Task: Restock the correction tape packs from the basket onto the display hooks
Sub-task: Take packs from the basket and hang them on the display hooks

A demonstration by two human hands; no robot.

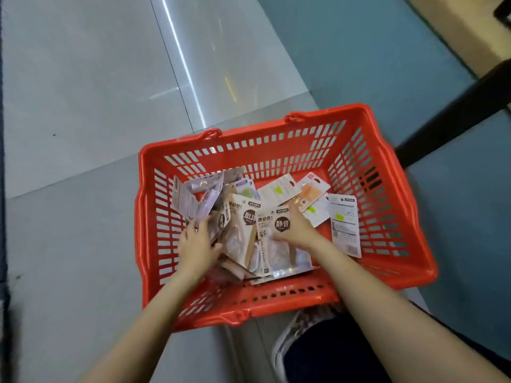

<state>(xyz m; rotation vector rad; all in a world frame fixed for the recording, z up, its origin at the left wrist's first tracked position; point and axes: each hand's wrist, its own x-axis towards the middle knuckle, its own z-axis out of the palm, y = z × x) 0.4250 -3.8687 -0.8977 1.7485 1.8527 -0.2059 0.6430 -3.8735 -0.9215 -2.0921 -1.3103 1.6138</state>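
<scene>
Down in the basket we go: a loose heap of flat correction tape packs (249, 225), glossy card backs with clear plastic blisters, lies piled toward the left and near side of the basket floor. On top sits a white-and-kraft card pack with a dark round badge (279, 230), tilted, and the right hand (297, 228) is on it, fingers curled over its upper right edge, gripping the card. Just left of it, another kraft-and-white pack with the same dark badge (243, 217) leans against the pile. The left hand (197, 244) reaches into the left part of the heap, fingers spread and bent down among pale lilac-grey packs (193, 200) that stand up against the left wall; whether it grips one I cannot tell.

Toward the far right corner lie a white card with a yellow-green sticker (278, 190) and a peach-orange blister pack (311, 194), overlapping each other. Beside the right wall, a white printed card turned back-side up (344, 225) rests flat, with small text and a barcode.

All of it sits in a red plastic shopping basket (395, 222), rectangular, with slotted lattice walls and a smooth thick rim. The basket stands on a shiny grey tiled floor (83, 92), a bright streak of light running across it. At its near edge, a patterned shoe (307, 324) and a dark trouser leg (331, 355) show.
</scene>
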